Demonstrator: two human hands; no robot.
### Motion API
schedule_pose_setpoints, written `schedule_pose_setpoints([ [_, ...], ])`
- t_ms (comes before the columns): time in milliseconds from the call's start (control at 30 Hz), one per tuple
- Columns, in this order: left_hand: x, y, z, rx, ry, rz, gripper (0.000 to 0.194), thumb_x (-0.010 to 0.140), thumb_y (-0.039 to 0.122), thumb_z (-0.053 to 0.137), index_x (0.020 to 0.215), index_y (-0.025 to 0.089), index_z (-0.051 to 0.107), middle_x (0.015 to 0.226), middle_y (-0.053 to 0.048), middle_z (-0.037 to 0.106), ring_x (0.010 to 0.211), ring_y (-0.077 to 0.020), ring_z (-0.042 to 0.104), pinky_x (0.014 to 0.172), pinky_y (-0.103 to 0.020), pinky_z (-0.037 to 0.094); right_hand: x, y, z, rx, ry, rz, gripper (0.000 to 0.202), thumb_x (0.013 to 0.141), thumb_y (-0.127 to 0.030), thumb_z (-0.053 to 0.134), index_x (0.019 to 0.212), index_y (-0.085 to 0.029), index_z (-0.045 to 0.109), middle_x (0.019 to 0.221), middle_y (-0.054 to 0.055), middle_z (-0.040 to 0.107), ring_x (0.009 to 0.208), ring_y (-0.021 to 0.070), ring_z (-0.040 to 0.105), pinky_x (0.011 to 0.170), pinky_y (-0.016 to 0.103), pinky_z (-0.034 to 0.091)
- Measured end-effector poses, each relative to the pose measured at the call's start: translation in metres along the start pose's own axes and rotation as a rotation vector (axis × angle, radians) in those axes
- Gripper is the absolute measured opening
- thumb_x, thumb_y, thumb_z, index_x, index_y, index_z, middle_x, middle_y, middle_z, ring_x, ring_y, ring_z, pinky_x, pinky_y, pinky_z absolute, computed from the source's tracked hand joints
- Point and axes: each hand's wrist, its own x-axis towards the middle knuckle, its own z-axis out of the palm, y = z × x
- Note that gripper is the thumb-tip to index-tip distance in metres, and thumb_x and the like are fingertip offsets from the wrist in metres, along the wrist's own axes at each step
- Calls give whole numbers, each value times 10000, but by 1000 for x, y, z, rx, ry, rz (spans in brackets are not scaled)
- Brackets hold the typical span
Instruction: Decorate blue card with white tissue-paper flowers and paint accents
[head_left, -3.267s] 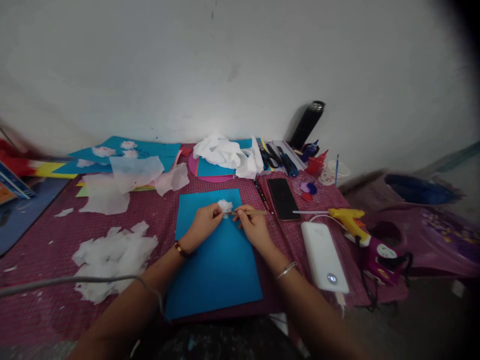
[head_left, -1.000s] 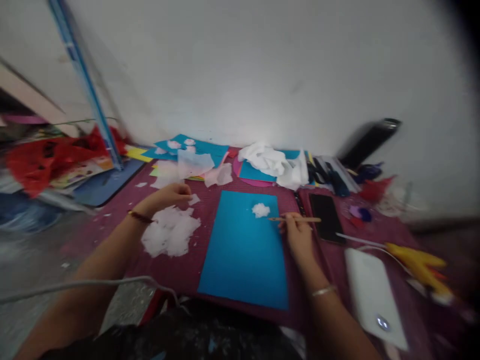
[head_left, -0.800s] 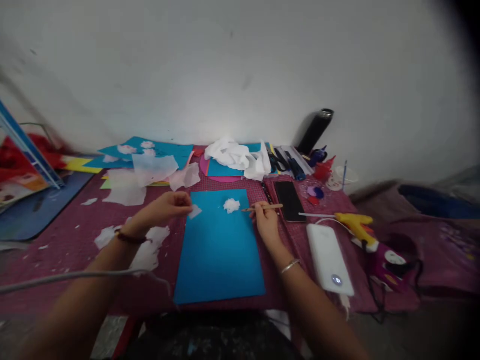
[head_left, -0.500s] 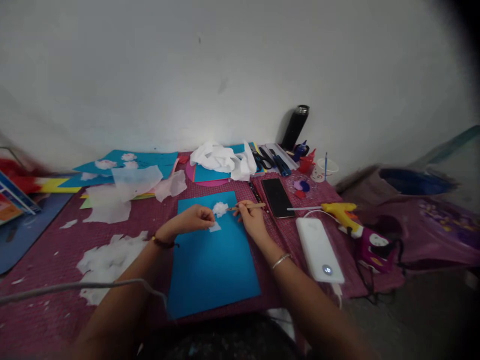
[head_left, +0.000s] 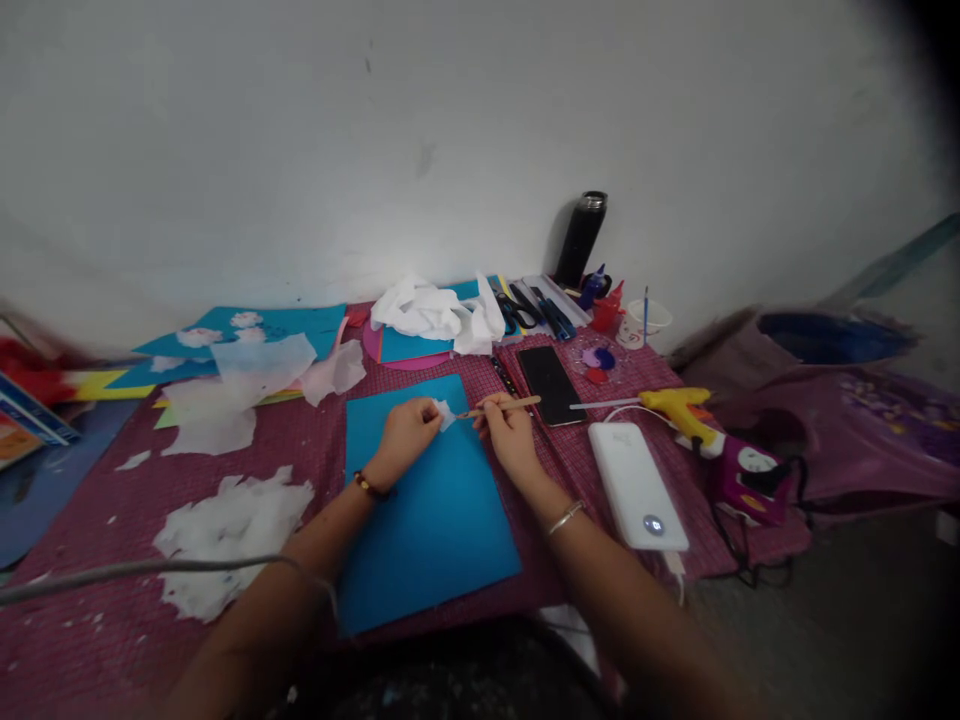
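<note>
A blue sheet of paper lies in front of me. Over its upper part, my left hand is closed in a pinch on a small white tissue paper piece. My right hand grips a thin wooden stick, whose darker tip meets the white paper by my left fingertips. The white puff of paper on the sheet is mostly hidden behind my left hand, so I cannot tell it apart from the pinched piece. Left of the sheet is a pile of white tissue pieces.
Right of the sheet lie a black phone, a white power bank and a yellow glue gun. Behind are crumpled white tissue, scissors, a black bottle and a white cup. A grey cable crosses above my left forearm.
My left hand has moved right and slightly up with the tissue piece, reaching the stick's tip and covering the white puff. My right hand keeps the stick almost in place. The view has shifted slightly.
</note>
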Motion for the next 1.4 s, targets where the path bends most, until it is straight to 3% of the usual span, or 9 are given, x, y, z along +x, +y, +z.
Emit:
schedule_pose_setpoints([
  [200, -3, -3, 1, -22, 45, 9, 178, 804, 261, 572, 639, 197, 550, 643, 5, 585, 602, -149, 527, 592, -276, 370, -3, 4, 5, -177, -123, -31, 190, 911, -328, 457, 877, -202, 595, 682, -2, 682, 486, 124, 596, 510, 244, 468],
  [400, 0, -6, -14, -103, 251, 6, 177, 850, 342, 559, 870, 183, 634, 881, -60, 661, 835, -204, 608, 733, -308, 458, -2, 4, 8, -234, -130, -32, 192, 919, -321, 449, 908, -207, 603, 721, 13, 704, 496, 145, 617, 518, 261, 489],
  [633, 3, -22, -1, -228, 137, -13, 166, 839, 250, 548, 828, 171, 693, 845, -49, 717, 775, -189, 647, 731, -302, 497, -1, 7, 7, -265, -146, -39, 222, 926, -335, 454, 916, -208, 636, 777, 18, 725, 510, 145, 626, 534, 266, 492],
  [900, 1, -26, 6, -247, 155, -33, 147, 834, 234, 572, 796, 186, 706, 825, -41, 705, 809, -189, 635, 748, -299, 480, 1, 15, 9, -253, -192, -45, 254, 915, -383, 484, 961, -219, 673, 906, 42, 751, 558, 157, 652, 572, 292, 518],
  [1000, 2, -26, 9, -270, 175, -50, 144, 827, 241, 577, 792, 182, 703, 816, -38, 703, 784, -185, 632, 739, -298, 485, 0, 11, 8, -191, -168, -7, 251, 898, -403, 496, 949, -213, 652, 840, 41, 747, 536, 158, 640, 532, 281, 502],
  [1100, 2, -27, 7, -306, 233, -79, 174, 830, 274, 562, 850, 169, 698, 856, -52, 707, 787, -188, 631, 735, -301, 490, 0, 5, 4, -65, -53, 66, 251, 883, -428, 488, 851, -209, 606, 688, 16, 697, 482, 148, 597, 465, 255, 458],
  [1233, 1, -36, -20, -356, 308, -118, 271, 847, 348, 517, 941, 145, 670, 889, -67, 697, 773, -179, 613, 707, -289, 477, 2, 5, -3, 52, 1, 114, 263, 860, -458, 499, 778, -217, 563, 600, -12, 639, 458, 138, 558, 448, 242, 441],
  [1300, 0, -46, -48, -363, 310, -139, 301, 834, 375, 518, 941, 133, 660, 828, -53, 679, 694, -158, 583, 650, -274, 457, 2, 8, -5, 47, -30, 113, 272, 853, -470, 504, 774, -217, 567, 590, -15, 634, 457, 140, 554, 449, 245, 439],
  [1400, -10, -66, -105, -336, 271, -168, 270, 768, 383, 586, 830, 133, 668, 747, -30, 656, 665, -142, 565, 651, -262, 444, 2, 11, -7, -15, -70, 85, 289, 839, -487, 521, 762, -215, 582, 581, -12, 633, 467, 149, 559, 461, 255, 441],
])
